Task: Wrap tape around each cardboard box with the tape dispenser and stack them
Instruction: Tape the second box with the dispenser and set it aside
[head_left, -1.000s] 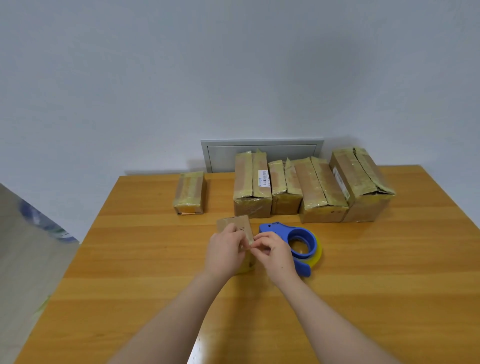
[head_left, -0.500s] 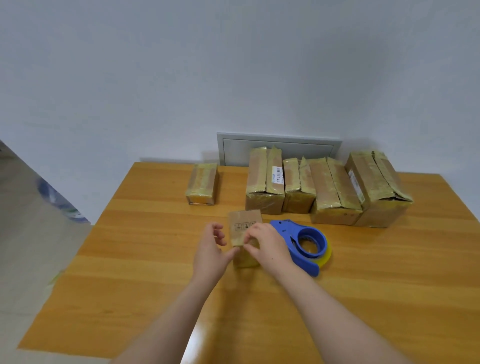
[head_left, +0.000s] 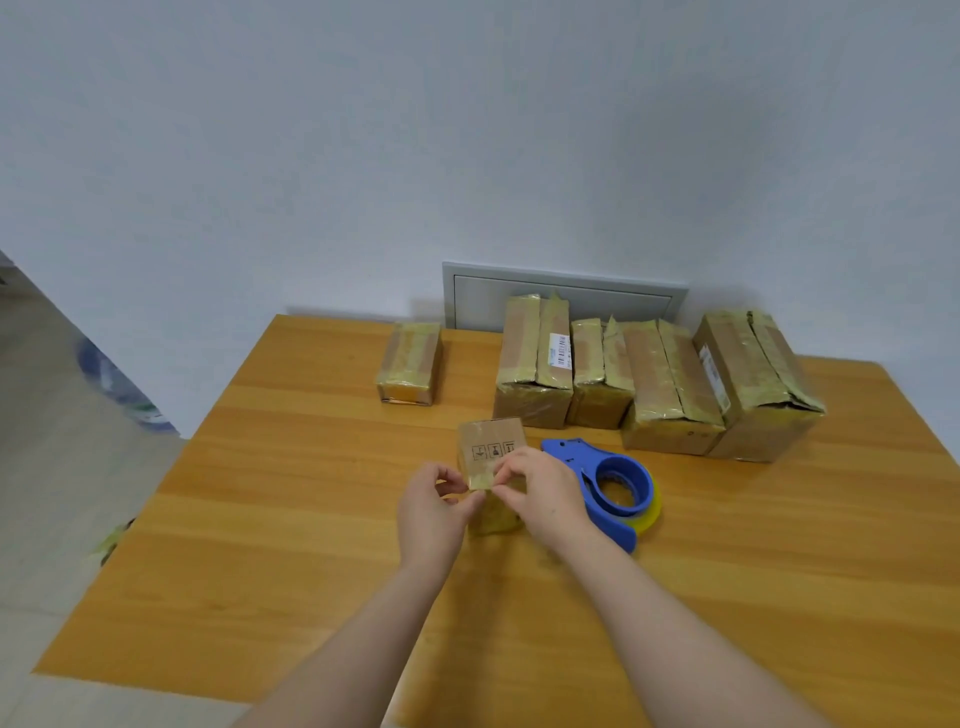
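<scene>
Centrally, pinching a tape flap (head_left: 481, 477) on the small cardboard box (head_left: 491, 441) with left hand (head_left: 430, 517) and right hand (head_left: 543, 499), masking its lower half; just left of the tape dispenser (head_left: 621, 486) on the surface (head_left: 311, 519).

Blue tape dispenser (head_left: 605, 480) with yellow tape, brown boxes (head_left: 670, 384), orange-brown table (head_left: 311, 545).
</scene>
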